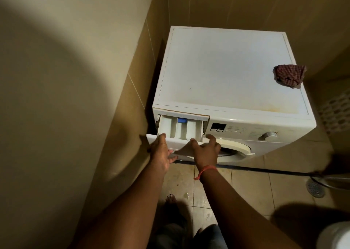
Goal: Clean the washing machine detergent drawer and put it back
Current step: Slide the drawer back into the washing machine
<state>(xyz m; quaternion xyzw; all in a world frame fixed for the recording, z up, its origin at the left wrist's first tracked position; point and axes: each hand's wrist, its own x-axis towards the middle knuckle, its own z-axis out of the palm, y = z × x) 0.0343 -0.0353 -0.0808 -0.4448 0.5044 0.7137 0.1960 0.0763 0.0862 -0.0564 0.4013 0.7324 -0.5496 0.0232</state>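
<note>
The white detergent drawer [180, 129] sticks partway out of its slot at the top left of the white washing machine [227, 68]. It has three compartments and a blue insert at the back of the middle one. My left hand [162, 155] grips the drawer's front panel at its left end, thumb on top. My right hand [205, 150] holds the right end of the front panel, fingers curled over its top edge. A red checked cloth [289, 75] lies crumpled on the machine's top, at the right edge.
A beige tiled wall stands close on the left of the machine. The control panel with a dial [269, 136] is right of the drawer, the round door [234, 151] below it. A floor drain [315, 189] and a hose lie on the tiled floor at right. My bare foot [170, 198] is below.
</note>
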